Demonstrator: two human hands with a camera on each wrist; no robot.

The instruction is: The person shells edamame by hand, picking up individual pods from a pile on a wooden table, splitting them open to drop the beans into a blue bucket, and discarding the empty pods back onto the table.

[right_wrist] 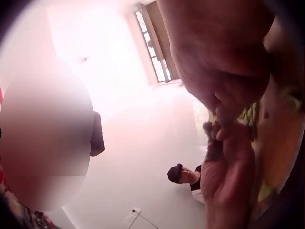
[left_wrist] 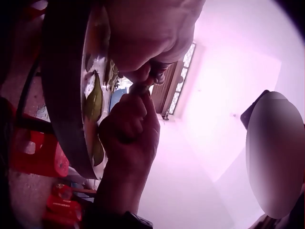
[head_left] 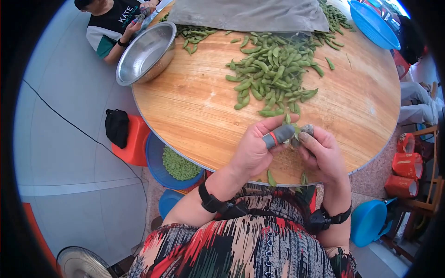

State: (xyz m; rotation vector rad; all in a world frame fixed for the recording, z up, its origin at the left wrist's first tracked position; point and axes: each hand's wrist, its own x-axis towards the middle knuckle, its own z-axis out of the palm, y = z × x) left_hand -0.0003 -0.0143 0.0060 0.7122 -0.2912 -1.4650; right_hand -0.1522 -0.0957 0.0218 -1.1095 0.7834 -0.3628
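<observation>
- Round wooden table (head_left: 194, 106) fills the head view, set on a pale floor, with a person in a patterned top seated at its near edge.
- Both hands meet just above that near edge: the left hand (head_left: 254, 150) has its thumb, capped in a grey guard with a red band, laid across a small green pod (head_left: 296, 132), fingers curled under it.
- Opposite it, the right hand (head_left: 324, 153) pinches the same pod from the other side with a dark-capped thumb and bent fingers.
- From below, the left wrist view shows the right hand's (left_wrist: 128, 138) fingers bunched and touching the left hand's fingertips beside the table's rim, with loose pods on the wood; the pod itself cannot be made out there.
- Only the right wrist view shows a window (right_wrist: 155, 43) and bright wall; the pinch is blurred.
- Beyond the hands lies a heap of pods (head_left: 273, 69), further back a grey cloth (head_left: 250, 14), a steel bowl (head_left: 146, 53) and a blue basket (head_left: 373, 23).
- Under the table's left edge sits a blue basin of shelled beans (head_left: 178, 164) beside a red stool (head_left: 134, 141).
</observation>
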